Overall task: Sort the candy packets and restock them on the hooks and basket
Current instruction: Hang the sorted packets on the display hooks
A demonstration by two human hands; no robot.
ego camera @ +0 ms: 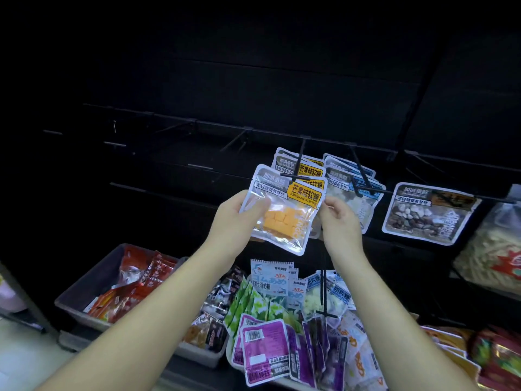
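**Mango candy packet held at the hook**

A dark display wall [197, 80] fills the upper half of the frame, and thin black hooks stand out from it. In the lower left of the frame there is a grey bin [93, 280] with red packets [135, 286] inside. In the lower centre lies a mixed pile of packets; purple packets [265, 351] are in front and green packets [253, 303] are behind them. At the right of the frame a brown packet [428, 213] hangs alone. To its left hang blue-white packets [363, 198], and next to these hang mango packets [307, 167] on one hook [301, 156].

The mango candy packet [284, 210] is in the centre of the frame, in front of the hanging mango packets. Its top edge is at the tip of that hook. The left hand [234, 218] grips its left side, with the thumb on the front. The right hand [339, 221] holds its right edge with curled fingers.
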